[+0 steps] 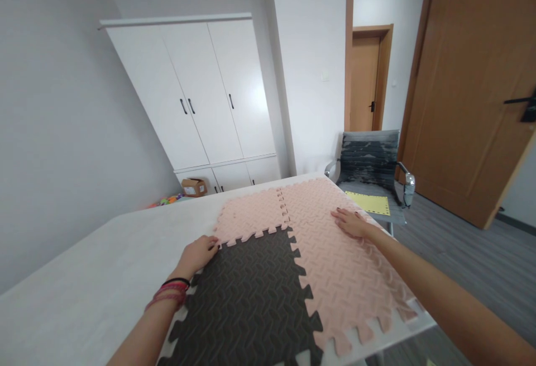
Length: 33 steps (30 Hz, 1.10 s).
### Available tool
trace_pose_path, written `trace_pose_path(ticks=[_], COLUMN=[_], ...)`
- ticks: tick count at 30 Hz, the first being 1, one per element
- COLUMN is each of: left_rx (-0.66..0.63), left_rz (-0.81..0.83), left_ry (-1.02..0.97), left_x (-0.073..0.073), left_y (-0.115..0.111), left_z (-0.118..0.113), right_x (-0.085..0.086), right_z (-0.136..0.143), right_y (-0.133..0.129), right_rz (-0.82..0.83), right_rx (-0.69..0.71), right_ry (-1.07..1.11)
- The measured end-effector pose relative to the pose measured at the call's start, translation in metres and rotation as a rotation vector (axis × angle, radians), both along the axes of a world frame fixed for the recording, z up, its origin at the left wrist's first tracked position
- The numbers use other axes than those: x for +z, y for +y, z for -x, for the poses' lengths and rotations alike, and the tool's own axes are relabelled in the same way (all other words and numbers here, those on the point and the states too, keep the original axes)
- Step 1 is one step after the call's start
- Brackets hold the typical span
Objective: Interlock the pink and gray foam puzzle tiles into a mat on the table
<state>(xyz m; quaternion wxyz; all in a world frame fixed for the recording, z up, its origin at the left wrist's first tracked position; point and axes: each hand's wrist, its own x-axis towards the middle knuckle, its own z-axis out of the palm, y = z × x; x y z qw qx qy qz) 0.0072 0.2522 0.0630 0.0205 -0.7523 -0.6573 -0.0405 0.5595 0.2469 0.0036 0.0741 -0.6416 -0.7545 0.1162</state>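
Note:
A black foam puzzle mat tile (255,293) lies near me on the white table, its toothed far edge meeting a pink foam tile (251,215). Along the right runs more pink foam matting (335,265), its teeth meshed with the black tile's right side. My left hand (199,255), with bracelets at the wrist, is closed at the black tile's far left corner, its fingers bent over the edge beside the pink tile; part of its grip is hidden. Flat on the pink matting at the right rests my right hand (349,223), fingers stretched out, holding nothing.
The white table (104,282) extends to the left. Beyond its right edge stands an office chair (371,159) with a yellow sheet (368,203) on its seat. A cardboard box (194,187) and colourful items (167,200) show behind the table, before a white cabinet (201,92).

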Motion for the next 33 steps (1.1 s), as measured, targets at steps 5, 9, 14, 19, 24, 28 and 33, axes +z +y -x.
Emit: trace_pose_path(ticks=[5,9,14,19,24,28,33], left_rx=[-0.113,-0.159,-0.168,-0.133,-0.086,-0.054,-0.038], left_rz=[-0.062,-0.079,-0.048,-0.015,-0.028,-0.022,0.021], left_ry=[0.075,0.114,0.167,0.204,0.212,0.211,0.217], left_x=[0.007,0.004,0.004,0.011,0.011,0.014,0.02], left_y=[-0.018,-0.031,-0.037,-0.039,-0.048,-0.053,-0.051], left_z=[-0.045,-0.077,-0.092,-0.109,-0.133,-0.139,-0.135], right_x=[-0.001,0.003,0.011,0.026,0.048,0.063,0.066], right_z=[0.001,0.003,0.008,0.018,0.07,0.156,0.237], right_y=[-0.001,-0.003,-0.006,-0.012,-0.019,-0.028,-0.042], right_rz=[-0.005,0.009,0.021,0.007,-0.091,-0.18,-0.252], right_rx=[-0.005,-0.006,-0.012,-0.048,-0.08,0.11,0.289], right_ry=[-0.01,-0.019,-0.051,-0.116,-0.205,-0.188,-0.125])
